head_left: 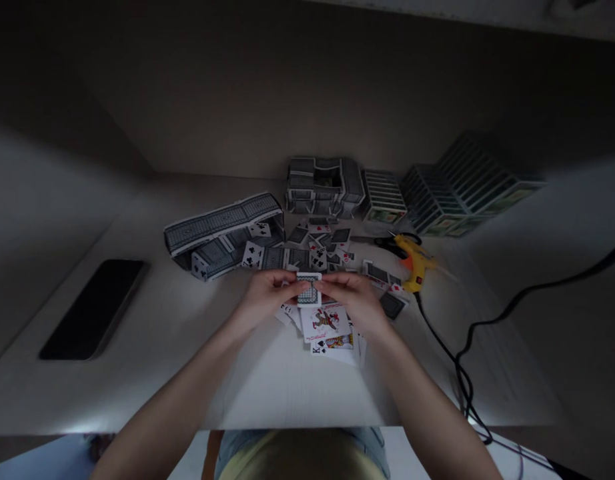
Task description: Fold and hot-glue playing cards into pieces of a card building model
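Observation:
Between my two hands is a playing card (309,291), patterned back facing up; whether it is one card or several stacked I cannot tell. My left hand (273,292) pinches its left edge and my right hand (351,293) its right edge, both thumbs on top. Just below, a joker card (326,323) lies face up over a king of spades (335,343) and other cards. Beyond my hands, loose cards (318,256) are scattered face up and face down. A long structure made of cards (222,223) stands beyond my left hand.
A black phone (93,310) lies at the left. Along the back stand a boxy card structure (325,187) and slatted card stacks (384,193). A yellow glue gun (416,263) rests at the right beside black scissors (395,247), its black cable (440,340) trailing to the front edge.

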